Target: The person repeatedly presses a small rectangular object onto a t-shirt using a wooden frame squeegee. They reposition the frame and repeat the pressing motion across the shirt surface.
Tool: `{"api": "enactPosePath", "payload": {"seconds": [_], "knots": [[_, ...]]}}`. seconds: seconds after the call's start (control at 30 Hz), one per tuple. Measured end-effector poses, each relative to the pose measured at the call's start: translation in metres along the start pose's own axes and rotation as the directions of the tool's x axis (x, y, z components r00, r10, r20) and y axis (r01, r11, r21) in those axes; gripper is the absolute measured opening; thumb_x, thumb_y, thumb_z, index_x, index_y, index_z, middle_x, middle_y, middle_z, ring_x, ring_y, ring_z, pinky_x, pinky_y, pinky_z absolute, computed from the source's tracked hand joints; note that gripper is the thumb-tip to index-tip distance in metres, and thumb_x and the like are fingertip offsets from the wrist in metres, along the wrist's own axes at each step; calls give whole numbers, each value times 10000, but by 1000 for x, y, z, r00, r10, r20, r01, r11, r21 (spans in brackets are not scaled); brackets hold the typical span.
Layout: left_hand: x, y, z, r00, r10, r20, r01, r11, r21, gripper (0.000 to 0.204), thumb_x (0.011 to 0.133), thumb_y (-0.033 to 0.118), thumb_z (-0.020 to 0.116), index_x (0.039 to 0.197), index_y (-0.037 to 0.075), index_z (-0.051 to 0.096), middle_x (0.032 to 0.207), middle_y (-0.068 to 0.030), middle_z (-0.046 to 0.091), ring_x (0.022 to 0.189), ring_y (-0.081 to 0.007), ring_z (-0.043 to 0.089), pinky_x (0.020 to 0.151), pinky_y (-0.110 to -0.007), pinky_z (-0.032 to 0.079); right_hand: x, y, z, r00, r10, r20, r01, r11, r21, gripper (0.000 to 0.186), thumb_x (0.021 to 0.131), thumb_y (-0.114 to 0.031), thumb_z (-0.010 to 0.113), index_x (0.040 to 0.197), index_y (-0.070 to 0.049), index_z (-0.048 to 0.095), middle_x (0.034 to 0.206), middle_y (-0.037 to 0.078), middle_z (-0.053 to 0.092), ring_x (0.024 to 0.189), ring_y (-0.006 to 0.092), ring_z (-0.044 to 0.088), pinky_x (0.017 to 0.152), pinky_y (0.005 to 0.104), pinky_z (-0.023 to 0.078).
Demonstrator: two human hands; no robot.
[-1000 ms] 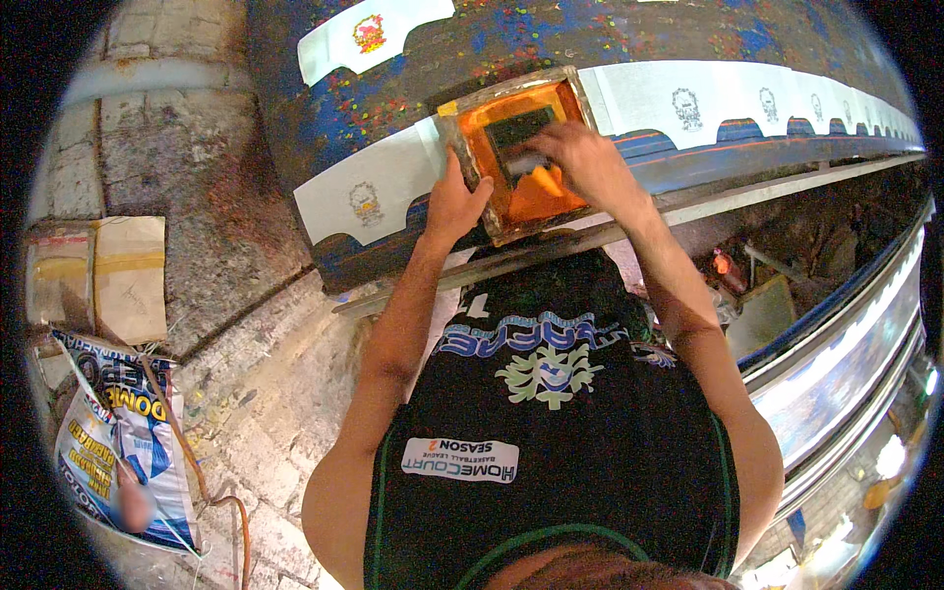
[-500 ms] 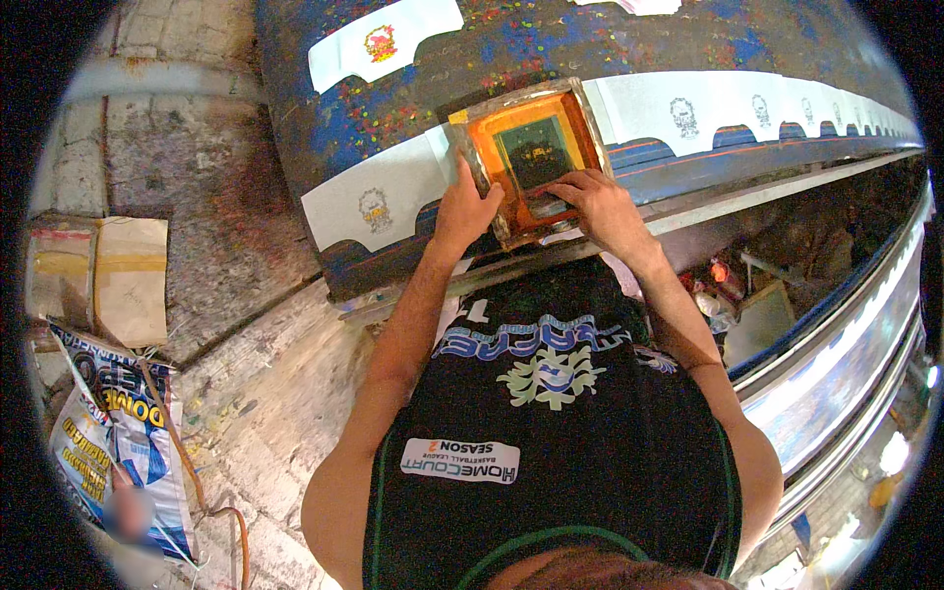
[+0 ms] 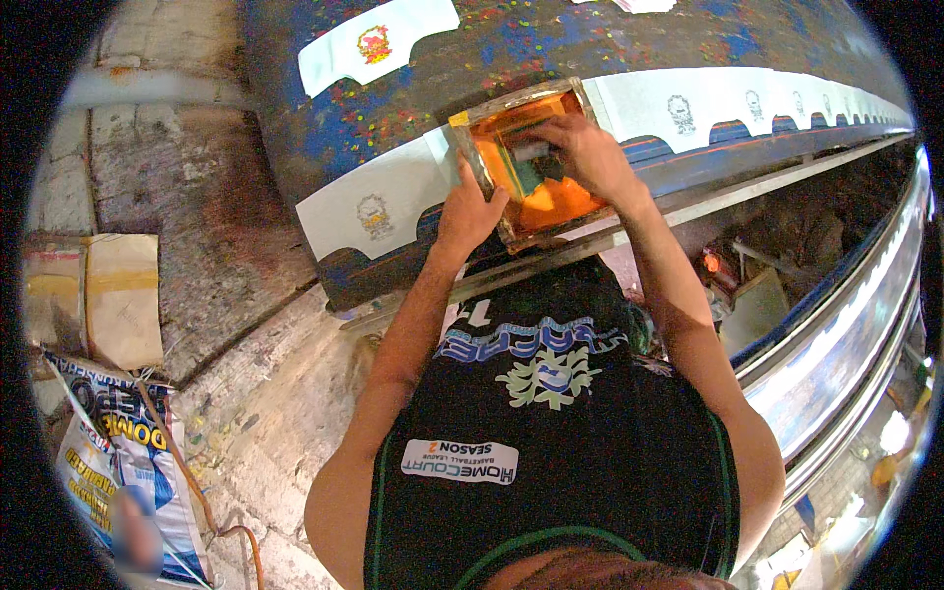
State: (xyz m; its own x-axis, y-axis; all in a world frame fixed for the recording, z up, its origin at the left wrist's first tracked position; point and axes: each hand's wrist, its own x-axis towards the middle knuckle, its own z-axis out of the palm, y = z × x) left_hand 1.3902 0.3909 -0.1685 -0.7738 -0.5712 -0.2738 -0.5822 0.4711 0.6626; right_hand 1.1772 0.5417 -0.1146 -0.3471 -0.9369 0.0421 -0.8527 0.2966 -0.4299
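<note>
Half a second on, the right hand (image 3: 593, 162) has slid from the near end of the wooden frame (image 3: 516, 101) toward its far end, while the left hand (image 3: 468, 218) keeps its place. In the head view, with clock directions taken from the frame, it lies on the paint-flecked worktop (image 3: 551, 49) close to the near edge, where a pale rail (image 3: 728, 192) runs from 6 toward 3 o'clock. The left fingers and thumb pinch its rim at 9 o'clock; the right fingers pinch a greyish tool (image 3: 532, 150), mostly hidden, over the orange-edged screen (image 3: 560, 202). Open room lies at 12 o'clock. Counted: one frame, one tool, one white piece (image 3: 379, 192) between 8 and 9, one colour-printed piece (image 3: 379, 44) near 10:30, part of another piece (image 3: 644, 4) at 1, and a row of white pieces (image 3: 728, 103) between 2 and 3 with at least four dark crests, the farther ones too small to count. Blue and white lettering crosses the black shirt (image 3: 551, 472) at 6, with a pale rounded label (image 3: 460, 460); block letters cover a printed sheet (image 3: 128, 452) at 8.
</note>
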Motion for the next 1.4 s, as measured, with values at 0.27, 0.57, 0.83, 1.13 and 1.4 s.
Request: {"api": "enactPosePath", "payload": {"seconds": [0.27,0.57,0.83,1.13,1.4], "knots": [[1,2,3,999,-23,-30,22,998,-59,1082,959,344,726,1698,-105,74,974,-371,756,916,-559,748,842,-599,604,-84,-31,1,999,42,8,-43,997,66,650,734,-46,857,1369,-99,728,1381,109,714,1306,352,670,1097,461,579],[-3,8,-4,995,-100,28,101,994,-34,1102,967,345,717,1712,-88,31,897,-336,761,833,-528,757,761,-582,612,-96,-26,10,1000,-9,-25,10,1000,15,722,694,6,844,1396,-103,713,1412,114,688,1350,364,632,1136,478,557],[15,73,33,991,-131,-32,129,989,-69,1097,930,305,805,1703,-100,140,1181,-380,744,1037,-534,755,914,-554,609,-120,44,-17,993,-24,-118,26,1000,14,706,712,57,746,1396,-117,716,1456,99,674,1373,373,619,1162,489,543],[76,197,143,996,-79,-33,78,996,-49,1088,937,326,798,1699,-100,148,1146,-373,754,1046,-538,750,920,-556,603,-173,193,-71,984,1,-179,-1,1000,-2,610,799,72,690,1373,-130,733,1418,96,695,1358,365,631,1160,488,545],[91,218,184,994,-77,-83,74,996,-44,1036,937,293,792,1703,-65,194,1133,-308,777,1026,-462,778,901,-510,616,-184,244,-91,988,-46,-151,52,998,40,637,745,44,751,1358,-127,726,1370,70,685,1340,324,621,1142,458,551]]}}
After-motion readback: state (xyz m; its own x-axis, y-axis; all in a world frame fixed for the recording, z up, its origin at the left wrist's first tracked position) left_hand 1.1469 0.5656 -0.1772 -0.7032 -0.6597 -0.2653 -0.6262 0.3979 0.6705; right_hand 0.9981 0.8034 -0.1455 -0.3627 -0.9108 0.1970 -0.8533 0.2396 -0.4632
